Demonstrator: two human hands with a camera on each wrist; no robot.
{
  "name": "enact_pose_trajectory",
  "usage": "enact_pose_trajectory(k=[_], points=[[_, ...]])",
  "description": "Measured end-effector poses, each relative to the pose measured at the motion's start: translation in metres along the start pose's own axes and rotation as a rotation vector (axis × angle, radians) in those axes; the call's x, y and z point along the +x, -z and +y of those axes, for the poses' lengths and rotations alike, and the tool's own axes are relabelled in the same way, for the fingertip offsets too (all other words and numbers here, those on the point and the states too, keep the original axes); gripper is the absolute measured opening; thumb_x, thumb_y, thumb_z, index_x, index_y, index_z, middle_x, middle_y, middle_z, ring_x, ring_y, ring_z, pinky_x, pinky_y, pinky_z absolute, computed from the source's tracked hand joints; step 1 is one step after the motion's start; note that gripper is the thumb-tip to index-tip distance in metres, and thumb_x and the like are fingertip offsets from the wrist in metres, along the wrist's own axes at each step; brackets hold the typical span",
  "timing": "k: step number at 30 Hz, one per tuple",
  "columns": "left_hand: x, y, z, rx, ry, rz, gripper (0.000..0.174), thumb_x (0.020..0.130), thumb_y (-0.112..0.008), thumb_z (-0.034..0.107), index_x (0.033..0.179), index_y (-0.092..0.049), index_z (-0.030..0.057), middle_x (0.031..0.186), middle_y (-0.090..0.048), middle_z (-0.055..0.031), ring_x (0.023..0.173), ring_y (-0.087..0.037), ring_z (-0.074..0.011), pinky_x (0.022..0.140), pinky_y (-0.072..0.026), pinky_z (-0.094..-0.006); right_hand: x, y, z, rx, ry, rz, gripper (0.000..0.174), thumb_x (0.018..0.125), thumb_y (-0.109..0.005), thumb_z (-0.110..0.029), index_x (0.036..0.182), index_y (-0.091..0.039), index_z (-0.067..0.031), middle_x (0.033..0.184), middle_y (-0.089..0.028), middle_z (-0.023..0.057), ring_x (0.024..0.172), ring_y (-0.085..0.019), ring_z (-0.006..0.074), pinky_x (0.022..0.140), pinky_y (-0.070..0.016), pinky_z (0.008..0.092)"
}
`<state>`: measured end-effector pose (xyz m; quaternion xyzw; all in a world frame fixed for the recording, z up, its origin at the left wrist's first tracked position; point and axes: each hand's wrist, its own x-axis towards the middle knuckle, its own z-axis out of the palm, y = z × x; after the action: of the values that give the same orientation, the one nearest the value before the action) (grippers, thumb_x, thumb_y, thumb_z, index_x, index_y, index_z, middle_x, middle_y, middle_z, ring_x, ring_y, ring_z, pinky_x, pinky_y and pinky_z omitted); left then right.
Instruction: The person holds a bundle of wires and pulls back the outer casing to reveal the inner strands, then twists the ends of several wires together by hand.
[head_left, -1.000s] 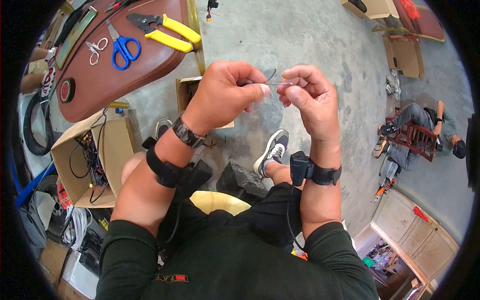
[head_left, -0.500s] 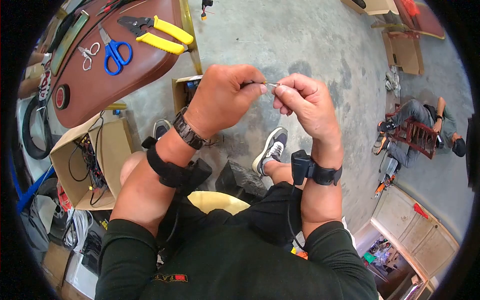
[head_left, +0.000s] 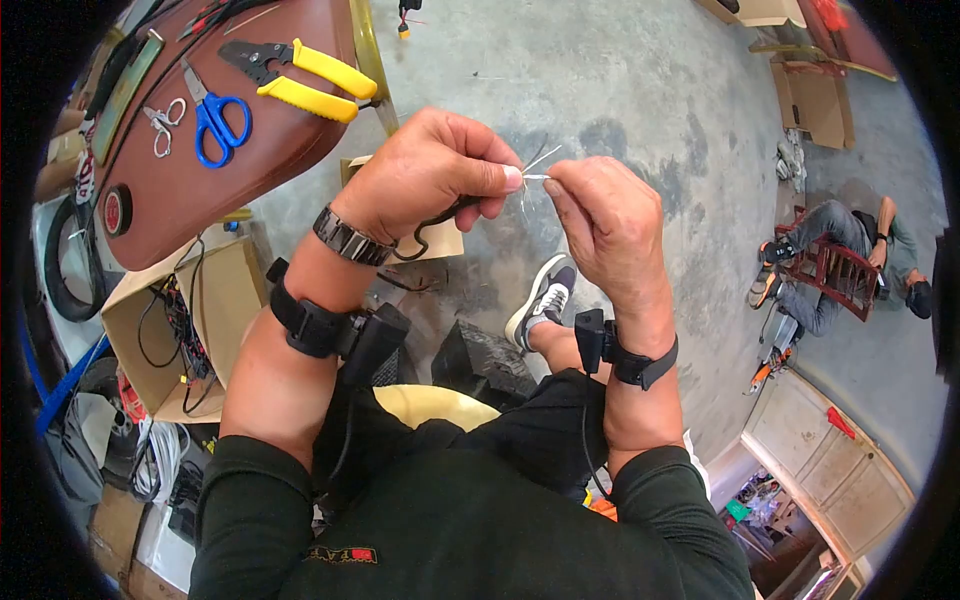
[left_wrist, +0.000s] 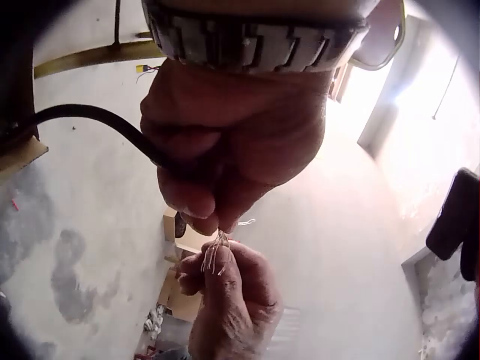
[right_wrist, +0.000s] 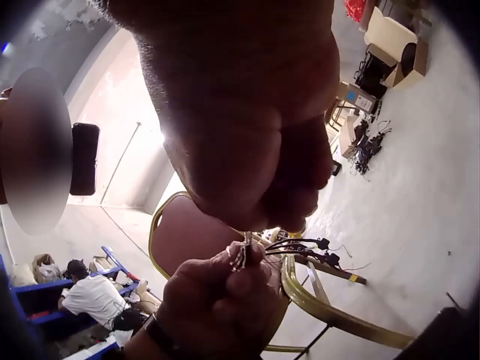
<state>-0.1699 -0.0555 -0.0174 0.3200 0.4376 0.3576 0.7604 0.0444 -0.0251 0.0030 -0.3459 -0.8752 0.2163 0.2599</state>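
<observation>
In the head view my left hand [head_left: 425, 170] pinches the end of a black cable [left_wrist: 90, 112] between thumb and index finger. The cable's loose part curves out from under the palm. Thin silvery wire strands [head_left: 530, 180] fan out past that thumb tip, some up and some down. My right hand [head_left: 615, 220] faces it, thumb and index finger pinching the tip of one pale bundle of strands. A short gap separates the two hands' fingertips. In the left wrist view, loose strands overlap the right thumb.
On the brown padded seat [head_left: 270, 150] lie a yellow-handled wire stripper [head_left: 310, 80], blue scissors [head_left: 215, 125], small white-handled scissors [head_left: 163, 125] and a tape roll [head_left: 117, 210]. A cardboard box [head_left: 135, 330] of cables stands at left. Another person [head_left: 835, 240] sits at right.
Hands met at the fingertips half a second ago and are now slightly apart. Strands now show spread between them, and the black cable shows below the left hand. The seat has shifted left in view.
</observation>
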Motion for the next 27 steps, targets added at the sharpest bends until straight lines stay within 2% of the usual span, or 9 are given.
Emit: enact_pose_trajectory(k=[2, 3, 5, 8, 11, 16, 22, 26, 27], points=[[0.002, -0.001, -0.002, -0.021, -0.02, 0.003, 0.009, 0.088, -0.069, 0.009, 0.089, -0.07, -0.0001, 0.068, -0.063, -0.003, 0.052, -0.054, -0.0072, 0.047, -0.0417, -0.02, -0.002, -0.004, 0.005, 0.114, -0.076, 0.028, 0.008, 0.082, -0.071, -0.006, 0.088, -0.066, -0.0046, 0.074, -0.064, 0.0078, 0.064, -0.06, 0.0243, 0.058, -0.0477, 0.0345], [0.003, -0.001, -0.003, -0.011, -0.037, 0.01, 0.009, 0.088, -0.069, 0.009, 0.088, -0.07, 0.0001, 0.068, -0.064, -0.0032, 0.053, -0.055, -0.0072, 0.047, -0.0419, -0.0198, -0.004, -0.003, 0.005, 0.285, -0.228, 0.001, 0.007, 0.086, -0.068, -0.01, 0.089, -0.066, -0.0038, 0.075, -0.065, 0.007, 0.064, -0.06, 0.0215, 0.059, -0.0479, 0.0332], [0.003, -0.002, -0.007, 0.003, -0.067, 0.027, 0.009, 0.088, -0.07, 0.009, 0.088, -0.07, 0.0003, 0.069, -0.064, -0.0033, 0.053, -0.055, -0.0072, 0.048, -0.0426, -0.0199, -0.009, 0.001, 0.004, 0.629, -0.531, -0.055, 0.018, 0.094, -0.063, -0.02, 0.091, -0.067, -0.0024, 0.078, -0.067, 0.0054, 0.065, -0.061, 0.0159, 0.06, -0.0483, 0.0307], [0.004, -0.004, -0.008, 0.037, -0.106, 0.053, 0.009, 0.087, -0.071, 0.009, 0.088, -0.07, 0.0006, 0.069, -0.064, -0.0026, 0.055, -0.056, -0.0071, 0.049, -0.0444, -0.0205, -0.005, 0.011, 0.013, 0.898, -0.719, -0.116, 0.04, 0.102, -0.05, -0.035, 0.094, -0.067, 0.0002, 0.08, -0.068, 0.0058, 0.066, -0.059, 0.0104, 0.06, -0.0476, 0.0262], [0.003, -0.007, -0.009, 0.131, -0.18, 0.088, 0.008, 0.087, -0.071, 0.008, 0.089, -0.07, 0.0011, 0.07, -0.064, -0.0008, 0.057, -0.057, -0.0063, 0.052, -0.0459, -0.0209, -0.002, 0.013, 0.013, 0.921, -0.804, -0.211, 0.048, 0.103, -0.043, -0.04, 0.092, -0.067, -0.0002, 0.074, -0.067, 0.0066, 0.062, -0.059, 0.0109, 0.057, -0.046, 0.0238], [0.004, -0.013, -0.023, 0.433, -0.435, 0.19, 0.005, 0.087, -0.07, 0.006, 0.089, -0.071, 0.0016, 0.069, -0.063, 0.0021, 0.064, -0.055, -0.0041, 0.057, -0.0455, -0.0215, 0.002, 0.01, 0.013, 0.945, -0.862, -0.308, 0.037, 0.101, -0.052, -0.035, 0.09, -0.068, -0.003, 0.069, -0.065, 0.0037, 0.058, -0.057, 0.0086, 0.055, -0.0446, 0.0225], [0.0, -0.014, -0.019, 0.593, -0.549, 0.261, 0.006, 0.085, -0.07, 0.006, 0.088, -0.071, 0.0014, 0.068, -0.062, 0.0021, 0.064, -0.053, -0.0046, 0.058, -0.0449, -0.0232, 0.004, 0.006, 0.006, 0.916, -0.781, -0.289, 0.019, 0.096, -0.063, -0.021, 0.086, -0.068, -0.0046, 0.068, -0.065, 0.0009, 0.059, -0.057, 0.0063, 0.054, -0.045, 0.022], [-0.004, -0.008, -0.016, 0.504, -0.405, 0.21, 0.007, 0.085, -0.071, 0.007, 0.089, -0.071, 0.0005, 0.068, -0.062, 0.0017, 0.062, -0.053, -0.0047, 0.056, -0.0445, -0.023, -0.003, -0.002, 0.001, 0.654, -0.602, -0.231, 0.014, 0.093, -0.066, -0.015, 0.086, -0.068, -0.0033, 0.068, -0.064, 0.001, 0.06, -0.058, 0.0076, 0.053, -0.0442, 0.025], [-0.004, -0.006, -0.015, 0.484, -0.38, 0.193, 0.008, 0.085, -0.07, 0.007, 0.089, -0.071, 0.0003, 0.068, -0.063, 0.0015, 0.061, -0.054, -0.0048, 0.055, -0.0444, -0.0227, -0.003, -0.003, -0.001, 0.566, -0.536, -0.213, 0.012, 0.091, -0.067, -0.013, 0.085, -0.067, -0.0032, 0.068, -0.064, 0.0025, 0.059, -0.058, 0.0103, 0.053, -0.0447, 0.0267]])
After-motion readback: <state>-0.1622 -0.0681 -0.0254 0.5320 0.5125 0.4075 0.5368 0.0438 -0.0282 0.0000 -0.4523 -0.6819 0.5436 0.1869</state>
